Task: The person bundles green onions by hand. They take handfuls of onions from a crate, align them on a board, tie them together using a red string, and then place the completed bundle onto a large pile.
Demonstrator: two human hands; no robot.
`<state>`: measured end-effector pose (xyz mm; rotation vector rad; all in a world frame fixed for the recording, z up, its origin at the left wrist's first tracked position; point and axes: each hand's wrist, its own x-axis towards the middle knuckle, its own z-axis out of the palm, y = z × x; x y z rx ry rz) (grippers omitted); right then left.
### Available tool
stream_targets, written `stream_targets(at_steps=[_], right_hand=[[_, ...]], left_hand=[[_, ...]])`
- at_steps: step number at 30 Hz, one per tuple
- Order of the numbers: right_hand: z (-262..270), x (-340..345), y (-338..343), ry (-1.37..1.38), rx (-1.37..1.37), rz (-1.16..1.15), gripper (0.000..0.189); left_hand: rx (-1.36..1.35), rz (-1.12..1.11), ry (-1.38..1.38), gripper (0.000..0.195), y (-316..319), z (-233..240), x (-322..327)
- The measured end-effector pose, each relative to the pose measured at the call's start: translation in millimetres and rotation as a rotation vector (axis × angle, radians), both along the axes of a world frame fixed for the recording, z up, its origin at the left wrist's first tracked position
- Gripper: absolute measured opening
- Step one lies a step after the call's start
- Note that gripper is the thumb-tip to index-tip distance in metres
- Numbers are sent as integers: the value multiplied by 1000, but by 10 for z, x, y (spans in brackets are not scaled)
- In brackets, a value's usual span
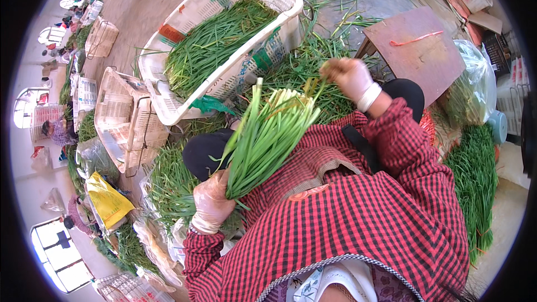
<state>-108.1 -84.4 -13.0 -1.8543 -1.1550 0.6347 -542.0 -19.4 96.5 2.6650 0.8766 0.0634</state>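
Note:
My left hand [213, 201], in a thin translucent glove, grips a thick bunch of garlic chives [268, 138] near its lower end. The pale stem ends fan out at the top of the bunch, with one thicker stalk standing apart on the left. To the right of those ends, my gloved right hand [346, 76] pinches some yellowish, wilted strands [312, 87]; the fingers are blurred. Below and behind this hand, loose green leaves [325, 56] are heaped on the floor.
A white plastic crate [289, 35] of chives stands ahead, beside another crate [113, 109]. On the right are a small wooden stool [415, 50] bearing a red tie, a clear bag of greens [472, 88] and bundled chives [474, 188]. People [77, 218] work at far left.

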Motion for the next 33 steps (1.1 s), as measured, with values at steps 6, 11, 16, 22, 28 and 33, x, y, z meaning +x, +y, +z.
stream_targets(at_steps=[6,11,16,22,28,33], right_hand=[[465,-99,-40,-179,43,270,61],[414,-712,-31,-433,287,537,21],[310,-518,-49,-527,278,514,11],[147,-23,27,-813,-412,353,20],[353,-179,-74,-479,41,238,42],[201,-1135,108,-245,104,332,28]], left_hand=[[61,-48,138,82,-41,14,-68],[103,-94,53,79,-43,-9,37],[121,-82,143,80,-73,50,44],[142,-60,102,80,-73,-28,-18],[166,-22,146,81,-67,13,-23],[177,-53,103,87,-75,7,90]])
